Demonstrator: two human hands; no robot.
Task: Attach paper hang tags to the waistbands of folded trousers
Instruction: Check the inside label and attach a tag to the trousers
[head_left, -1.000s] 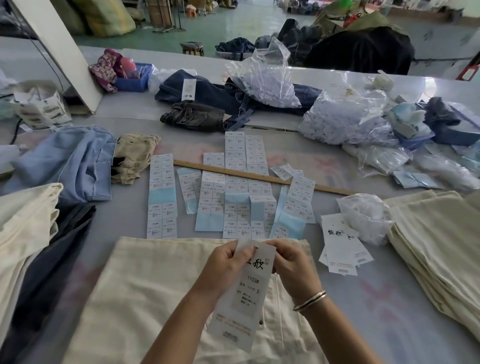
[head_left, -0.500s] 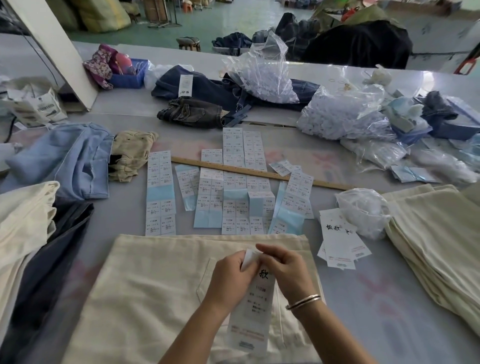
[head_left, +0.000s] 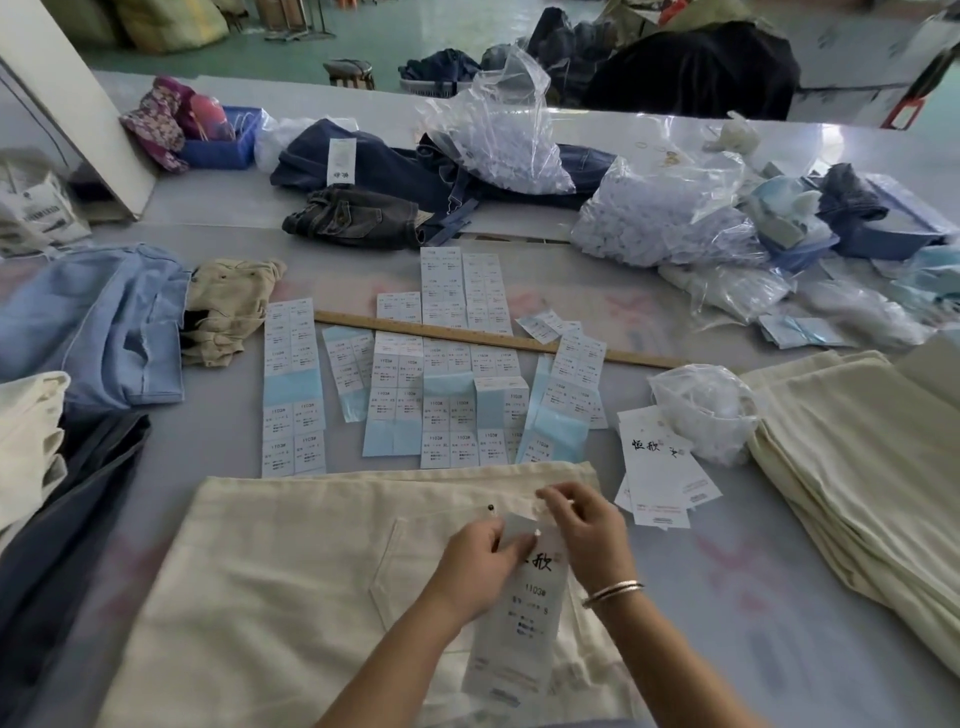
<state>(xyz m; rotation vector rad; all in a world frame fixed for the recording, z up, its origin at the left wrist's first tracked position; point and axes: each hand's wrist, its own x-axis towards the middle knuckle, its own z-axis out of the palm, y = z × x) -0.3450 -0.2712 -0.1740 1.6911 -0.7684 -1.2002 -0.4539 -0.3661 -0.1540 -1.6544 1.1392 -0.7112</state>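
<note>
Grey table: one cream trousers, one hang tag, two pinching hands, left hand, right hand.

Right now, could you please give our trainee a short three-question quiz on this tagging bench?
1. True or false: both hands are at the top of the tag.
2. What lies across the sticker sheets? A) scissors B) ruler C) tape
3. Which hand wears the bangle?

Key: 1 true: left hand and right hand pinch it over the trousers. 2 B, the ruler. 3 right; bangle.
</note>
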